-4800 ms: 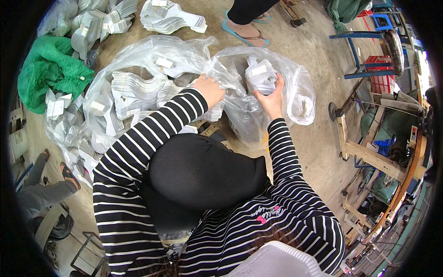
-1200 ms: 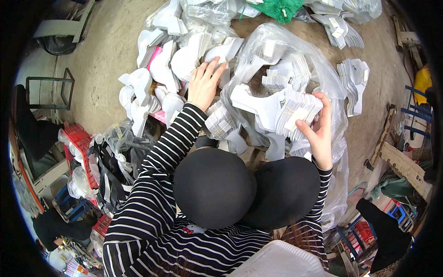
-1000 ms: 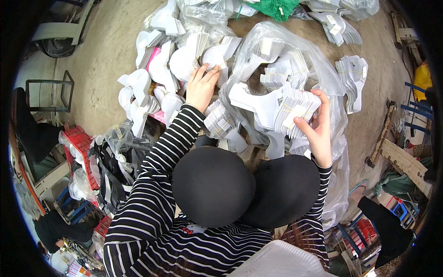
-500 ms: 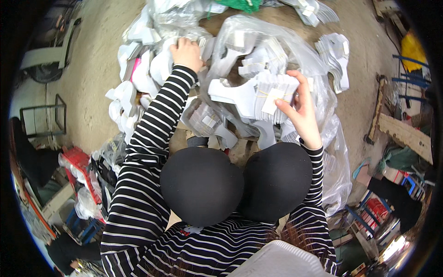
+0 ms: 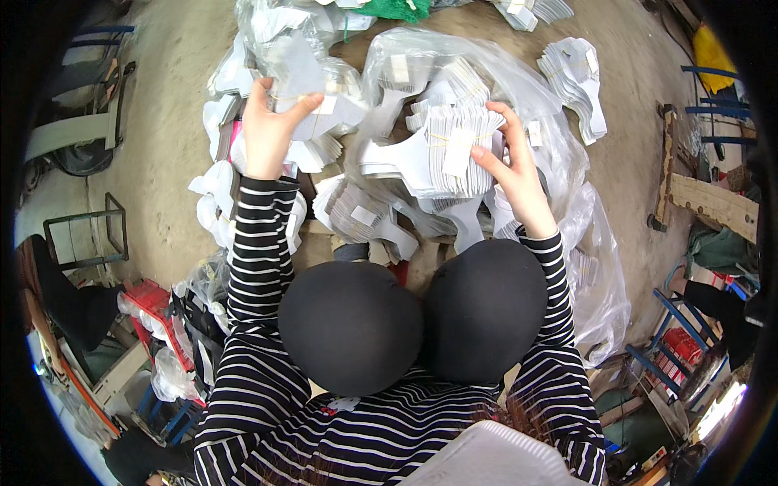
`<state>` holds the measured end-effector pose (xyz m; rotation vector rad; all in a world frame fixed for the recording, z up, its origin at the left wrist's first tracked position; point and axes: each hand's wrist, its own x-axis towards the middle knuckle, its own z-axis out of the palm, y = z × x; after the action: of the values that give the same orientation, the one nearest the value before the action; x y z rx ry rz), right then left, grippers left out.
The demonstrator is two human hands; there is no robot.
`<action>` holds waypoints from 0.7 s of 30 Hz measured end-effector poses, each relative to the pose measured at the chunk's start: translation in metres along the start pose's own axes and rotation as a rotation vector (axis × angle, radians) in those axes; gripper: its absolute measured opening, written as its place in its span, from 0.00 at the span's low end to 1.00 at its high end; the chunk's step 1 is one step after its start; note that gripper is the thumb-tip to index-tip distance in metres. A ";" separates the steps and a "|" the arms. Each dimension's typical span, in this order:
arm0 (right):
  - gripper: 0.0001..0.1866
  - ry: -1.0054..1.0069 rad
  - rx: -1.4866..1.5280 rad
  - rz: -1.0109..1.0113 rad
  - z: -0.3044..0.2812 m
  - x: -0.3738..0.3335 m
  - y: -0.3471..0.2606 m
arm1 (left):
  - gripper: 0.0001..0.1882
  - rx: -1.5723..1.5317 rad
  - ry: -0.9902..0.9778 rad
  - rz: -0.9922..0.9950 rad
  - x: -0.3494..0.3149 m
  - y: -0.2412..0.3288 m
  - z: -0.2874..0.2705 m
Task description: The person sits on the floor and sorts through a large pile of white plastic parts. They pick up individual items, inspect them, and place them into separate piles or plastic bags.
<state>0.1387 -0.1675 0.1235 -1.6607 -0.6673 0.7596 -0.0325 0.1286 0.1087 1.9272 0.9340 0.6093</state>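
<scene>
In my right hand (image 5: 519, 166) is a bundle of white, curved flat pieces (image 5: 438, 174), tied with a thin yellowish band and carrying a pale label. My thumb lies on its near face, and my fingers curl over the far edge. My left hand (image 5: 271, 130), farther left, grips another banded bundle of pale flat pieces (image 5: 326, 125) between thumb and fingers; its palm side is partly hidden. A third labelled bundle (image 5: 356, 212) lies between the hands, closer to my knees. Behind the right-hand bundle, more bundles (image 5: 458, 85) sit inside a clear plastic bag (image 5: 535, 89).
More white bundles (image 5: 217, 190) are heaped on the left. One stack (image 5: 571, 77) lies on the concrete floor (image 5: 624, 121) at the right. Green netting (image 5: 397, 8) shows at the far edge. My black-covered knees (image 5: 348, 324) are close below. A red crate (image 5: 158, 312) stands at the left.
My left hand has drawn back and left from the heap and now holds a bundle up. My right hand keeps its bundle, shifted slightly left in the picture.
</scene>
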 end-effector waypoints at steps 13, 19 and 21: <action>0.35 0.072 0.088 0.182 0.001 0.035 0.028 | 0.30 -1.113 -0.428 -0.531 -0.032 0.050 0.018; 0.33 0.146 -0.376 0.084 0.020 0.066 0.007 | 0.27 -1.006 -0.430 -0.606 -0.041 0.053 0.024; 0.33 0.214 -0.182 -0.202 0.016 0.055 -0.008 | 0.28 -1.077 -0.423 -0.672 -0.043 0.052 0.020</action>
<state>0.1605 -0.1136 0.1216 -1.7764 -0.7552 0.3793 -0.0247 0.0676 0.1418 0.6645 0.6819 0.1883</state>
